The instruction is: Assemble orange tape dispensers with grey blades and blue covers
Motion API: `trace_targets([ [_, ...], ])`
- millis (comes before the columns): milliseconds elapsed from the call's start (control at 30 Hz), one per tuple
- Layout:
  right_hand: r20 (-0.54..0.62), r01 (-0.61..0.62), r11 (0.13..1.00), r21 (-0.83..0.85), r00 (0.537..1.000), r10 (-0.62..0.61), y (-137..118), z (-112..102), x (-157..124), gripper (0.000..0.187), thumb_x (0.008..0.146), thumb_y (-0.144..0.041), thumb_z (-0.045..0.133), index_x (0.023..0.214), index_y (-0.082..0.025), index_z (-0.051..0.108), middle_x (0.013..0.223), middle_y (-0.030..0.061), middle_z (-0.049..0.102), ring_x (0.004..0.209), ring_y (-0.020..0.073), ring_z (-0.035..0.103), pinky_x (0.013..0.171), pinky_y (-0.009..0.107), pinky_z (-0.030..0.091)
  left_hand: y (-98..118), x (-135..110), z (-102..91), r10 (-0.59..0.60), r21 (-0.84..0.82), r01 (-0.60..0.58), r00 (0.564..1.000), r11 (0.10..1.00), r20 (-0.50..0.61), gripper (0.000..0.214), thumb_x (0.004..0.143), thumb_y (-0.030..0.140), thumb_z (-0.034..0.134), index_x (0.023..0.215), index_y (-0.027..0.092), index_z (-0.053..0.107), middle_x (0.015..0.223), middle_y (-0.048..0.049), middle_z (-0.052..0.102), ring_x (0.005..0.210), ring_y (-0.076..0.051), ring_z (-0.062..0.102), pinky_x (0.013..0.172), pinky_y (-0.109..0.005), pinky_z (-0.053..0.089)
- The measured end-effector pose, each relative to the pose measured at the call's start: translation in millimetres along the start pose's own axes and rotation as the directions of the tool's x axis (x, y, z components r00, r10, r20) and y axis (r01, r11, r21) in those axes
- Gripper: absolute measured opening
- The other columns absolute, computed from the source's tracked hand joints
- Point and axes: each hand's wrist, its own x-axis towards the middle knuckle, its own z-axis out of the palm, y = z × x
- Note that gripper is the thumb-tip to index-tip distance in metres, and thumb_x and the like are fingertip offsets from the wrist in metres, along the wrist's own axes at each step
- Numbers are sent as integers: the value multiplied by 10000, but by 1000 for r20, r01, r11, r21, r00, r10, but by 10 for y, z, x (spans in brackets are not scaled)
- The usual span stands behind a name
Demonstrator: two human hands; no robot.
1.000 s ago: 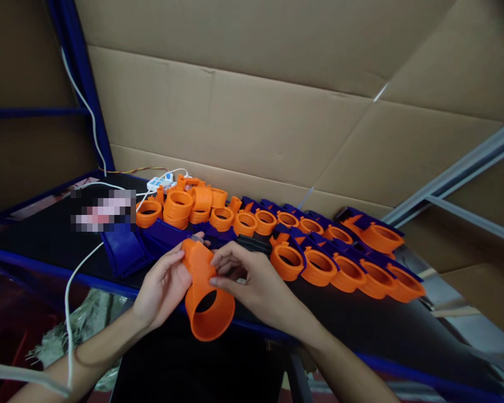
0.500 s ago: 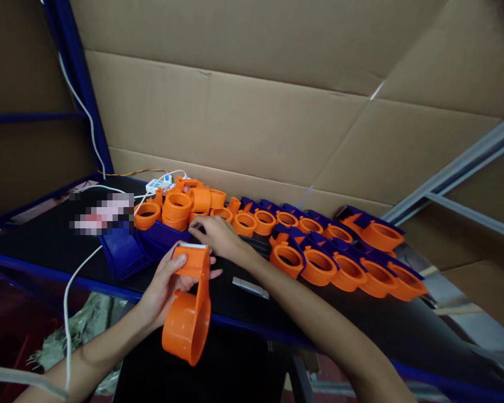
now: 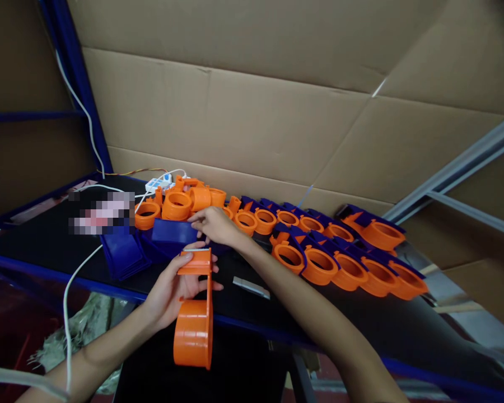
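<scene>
An orange tape dispenser point(image 3: 193, 333) with a toothed metal blade along its top edge hangs ring-down in my left hand point(image 3: 168, 291). The thumb presses on its upper plate and the other fingers are behind it. Farther back, my right hand point(image 3: 215, 225) pinches the right edge of a flat dark-blue plastic piece point(image 3: 174, 230), which is tilted up from the pile. More blue pieces point(image 3: 125, 254) lie stacked to its left on the black table.
Several loose orange dispenser bodies point(image 3: 177, 206) are heaped behind the blue pieces. On the right stand rows of orange dispensers with blue parts point(image 3: 319, 264). A grey metal strip point(image 3: 251, 287) lies near the front edge. White cables run past a power strip point(image 3: 158, 183); cardboard point(image 3: 235, 123) walls the back.
My right hand has raised the edge of a blue piece from the pile. In my left hand, the orange dispenser has moved slightly right and turned, its ring now more side-on.
</scene>
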Motion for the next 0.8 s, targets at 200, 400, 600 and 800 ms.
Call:
trace_targets([
  [200,-320,117,984,-133,935,-154,-118,-440,-461,65,867,-170,667,900,-180,722,870,39,692,733,151,642,714,281,511,32,-18,14,35,-47,-34,999,998,24,521,896,359,489,1390,199,534,1111,-136,715,1015,-294,667,926,-582,517],
  [400,-598,156,918,-365,716,-360,-66,-422,-1389,63,904,-203,650,846,-204,625,795,52,610,750,178,597,649,293,484,-34,-11,51,139,-17,-139,990,990,7,495,929,282,547,1421,259,496,1258,-110,670,1224,-293,581,1015,-576,464],
  [600,-505,300,820,-488,669,-546,17,-151,-1869,141,865,-47,637,917,-178,622,764,45,578,696,158,584,602,285,510,-119,-3,23,225,124,-219,974,968,-38,481,935,264,603,1406,268,503,1291,-101,660,1209,-279,602,1018,-548,486],
  [800,-533,302,822,-483,643,-550,17,-121,-1910,178,856,-40,645,969,-178,647,750,43,590,697,171,616,602,297,541,-150,-3,-23,221,167,-207,972,964,-75,472,911,267,650,1371,261,548,1225,-86,689,1133,-254,640,1001,-525,514],
])
